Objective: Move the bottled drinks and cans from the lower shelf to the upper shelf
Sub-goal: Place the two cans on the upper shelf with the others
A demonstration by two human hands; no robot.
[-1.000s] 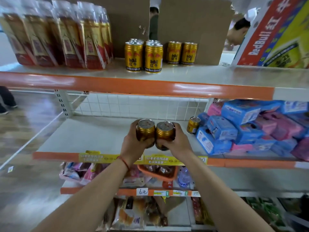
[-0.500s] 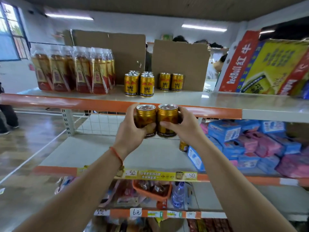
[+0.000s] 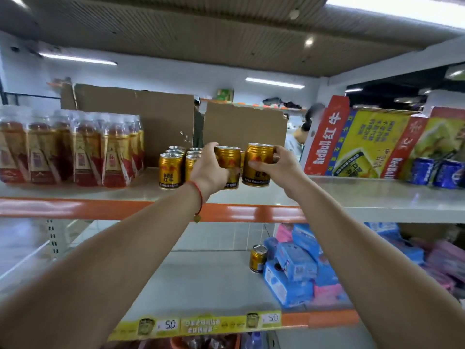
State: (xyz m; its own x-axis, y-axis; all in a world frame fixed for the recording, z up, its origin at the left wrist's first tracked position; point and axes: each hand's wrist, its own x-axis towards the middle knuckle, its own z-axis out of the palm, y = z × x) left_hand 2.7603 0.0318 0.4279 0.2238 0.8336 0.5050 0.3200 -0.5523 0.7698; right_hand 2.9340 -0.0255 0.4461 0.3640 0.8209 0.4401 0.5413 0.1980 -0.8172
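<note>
My left hand (image 3: 210, 170) grips one gold Red Bull can (image 3: 229, 159) and my right hand (image 3: 275, 163) grips a second gold can (image 3: 259, 159). Both cans are upright at the front of the upper shelf (image 3: 352, 195), their bases at or just above its surface. Just left of them stands a cluster of several gold cans (image 3: 171, 171). A single gold can (image 3: 258, 258) remains on the lower shelf (image 3: 201, 280), beside blue packs.
Shrink-wrapped bottles of red drink (image 3: 75, 149) fill the upper shelf's left. Cardboard panels (image 3: 244, 127) stand behind the cans. Red Bull cartons (image 3: 364, 144) and blue cans (image 3: 437, 172) sit at right. Blue and pink packs (image 3: 302, 268) crowd the lower shelf's right.
Both hands have risen from the lower shelf level to the upper shelf, carrying the two cans forward over its edge. The cans have moved slightly apart.
</note>
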